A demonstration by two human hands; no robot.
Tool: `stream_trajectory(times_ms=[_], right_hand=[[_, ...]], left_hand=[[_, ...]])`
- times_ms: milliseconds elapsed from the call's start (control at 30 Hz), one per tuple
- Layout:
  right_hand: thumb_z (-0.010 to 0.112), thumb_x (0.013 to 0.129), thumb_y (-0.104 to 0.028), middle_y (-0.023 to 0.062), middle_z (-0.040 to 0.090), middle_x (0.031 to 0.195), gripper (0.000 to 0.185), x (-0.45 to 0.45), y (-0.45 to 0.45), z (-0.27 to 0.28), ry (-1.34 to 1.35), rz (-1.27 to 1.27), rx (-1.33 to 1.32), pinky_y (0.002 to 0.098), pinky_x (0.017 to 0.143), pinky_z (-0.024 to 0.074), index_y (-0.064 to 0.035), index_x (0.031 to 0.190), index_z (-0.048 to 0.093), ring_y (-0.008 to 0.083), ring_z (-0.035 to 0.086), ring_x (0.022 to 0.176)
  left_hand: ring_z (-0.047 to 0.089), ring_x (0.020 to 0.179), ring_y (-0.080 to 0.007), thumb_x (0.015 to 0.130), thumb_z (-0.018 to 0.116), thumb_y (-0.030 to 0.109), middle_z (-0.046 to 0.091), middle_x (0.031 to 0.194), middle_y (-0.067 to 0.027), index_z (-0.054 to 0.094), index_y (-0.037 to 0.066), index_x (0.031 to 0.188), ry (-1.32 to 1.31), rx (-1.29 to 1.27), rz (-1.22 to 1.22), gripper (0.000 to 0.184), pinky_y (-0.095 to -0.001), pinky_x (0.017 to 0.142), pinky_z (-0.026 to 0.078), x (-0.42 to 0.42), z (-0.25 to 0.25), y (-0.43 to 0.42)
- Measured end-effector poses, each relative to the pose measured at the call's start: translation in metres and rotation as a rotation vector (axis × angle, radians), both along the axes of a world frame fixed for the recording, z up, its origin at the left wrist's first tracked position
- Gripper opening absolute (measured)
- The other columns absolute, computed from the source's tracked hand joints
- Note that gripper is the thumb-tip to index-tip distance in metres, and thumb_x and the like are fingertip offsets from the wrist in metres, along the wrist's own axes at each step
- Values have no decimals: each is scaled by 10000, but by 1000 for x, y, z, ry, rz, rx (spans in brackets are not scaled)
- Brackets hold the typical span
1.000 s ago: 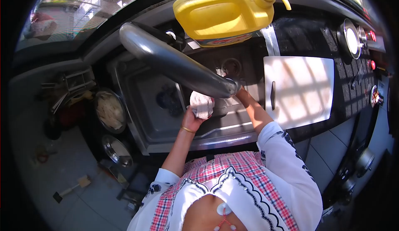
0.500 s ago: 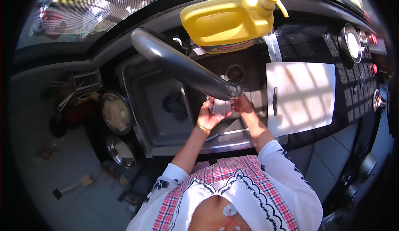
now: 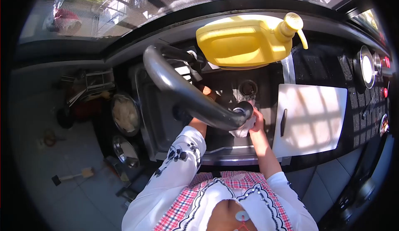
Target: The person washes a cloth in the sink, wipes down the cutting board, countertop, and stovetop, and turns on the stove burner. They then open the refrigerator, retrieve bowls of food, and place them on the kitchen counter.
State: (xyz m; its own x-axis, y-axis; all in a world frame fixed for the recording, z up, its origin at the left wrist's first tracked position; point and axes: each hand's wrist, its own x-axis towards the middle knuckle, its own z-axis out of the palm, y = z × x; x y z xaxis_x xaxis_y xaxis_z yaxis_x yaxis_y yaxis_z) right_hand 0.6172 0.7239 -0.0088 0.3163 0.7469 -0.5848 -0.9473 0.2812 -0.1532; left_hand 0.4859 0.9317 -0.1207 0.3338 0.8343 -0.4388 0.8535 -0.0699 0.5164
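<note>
Whitish bundle in right hand, under faucet head
Right fingers curled round the bundle's right side, over the sink, left of the cutting board; left hand apart from it, reaching past the curved faucet, mostly hidden, so can't tell how open it is or whether it holds anything

- Sunlight casts barred shadows across the white cutting board.
- The yellow jug looks brightly lit.
- Lower left is dim.
- Fisheye distortion bends the blackened edges.
</note>
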Motion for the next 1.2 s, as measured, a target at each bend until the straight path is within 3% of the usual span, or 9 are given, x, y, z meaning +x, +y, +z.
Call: stream_trajectory(times_ms=[100,233,500,767,867,900,1033,1133,1200], right_hand=[[535,839,-137,82,610,900,262,-6,-4,24,168,-128,-172,354,666,509,-49,1085,542,229,608,729],[462,877,-86,61,592,953,199,6,-24,32,269,-42,142,318,762,490,-23,1058,517,177,589,828],[490,871,-103,49,610,955,189,0,-31,8,241,-103,-296,365,647,500,-82,1052,543,191,588,762],[544,818,-68,52,608,921,174,-10,-38,-1,208,-270,-247,353,702,511,-54,991,556,195,595,787],[587,797,-30,32,597,905,172,-5,-18,14,80,-330,-261,309,799,476,-41,967,564,163,586,839],[588,795,-26,26,587,908,174,-4,-8,18,0,-401,-286,306,809,468,-37,966,556,155,579,847],[624,785,-73,12,565,841,171,-7,23,74,-387,-325,-419,261,723,449,-50,937,550,113,542,762],[639,780,-106,-4,550,745,136,-22,23,99,-1055,-79,-532,248,663,438,-53,876,559,97,518,678],[632,790,-110,-12,537,716,106,-32,24,100,-918,-117,-536,245,645,432,-57,847,561,88,511,670]], left_hand=[[572,988,-254,780,603,377,578,1080,-154,554,113,1072,103,20,-27,397,-384,766,496,12,4,22],[574,988,-256,768,620,348,579,1075,-169,556,94,1066,72,-11,-77,398,-377,768,495,36,-9,22],[577,989,-258,744,654,292,583,1064,-198,559,57,1056,-406,-360,-270,402,-363,771,492,82,58,-60],[580,990,-260,723,684,242,586,1055,-223,562,24,1047,-582,-452,-307,409,-351,774,489,79,114,-63],[568,985,-229,794,618,345,580,1120,-81,532,55,1136,-1255,-1517,124,456,-371,814,470,30,120,-64],[564,992,-239,814,560,426,568,1135,-83,510,104,1184,-577,-1192,55,493,-447,826,467,28,125,-67],[578,938,-317,801,491,550,564,1125,-107,513,136,1173,-723,-1853,242,556,-598,745,454,27,180,-76],[599,879,-255,820,529,432,599,1018,-82,547,90,1096,-940,-1583,505,439,-477,754,496,29,169,-89],[602,848,-192,820,556,299,618,953,-52,585,54,992,-949,-1261,681,301,-337,746,507,36,175,-103]])
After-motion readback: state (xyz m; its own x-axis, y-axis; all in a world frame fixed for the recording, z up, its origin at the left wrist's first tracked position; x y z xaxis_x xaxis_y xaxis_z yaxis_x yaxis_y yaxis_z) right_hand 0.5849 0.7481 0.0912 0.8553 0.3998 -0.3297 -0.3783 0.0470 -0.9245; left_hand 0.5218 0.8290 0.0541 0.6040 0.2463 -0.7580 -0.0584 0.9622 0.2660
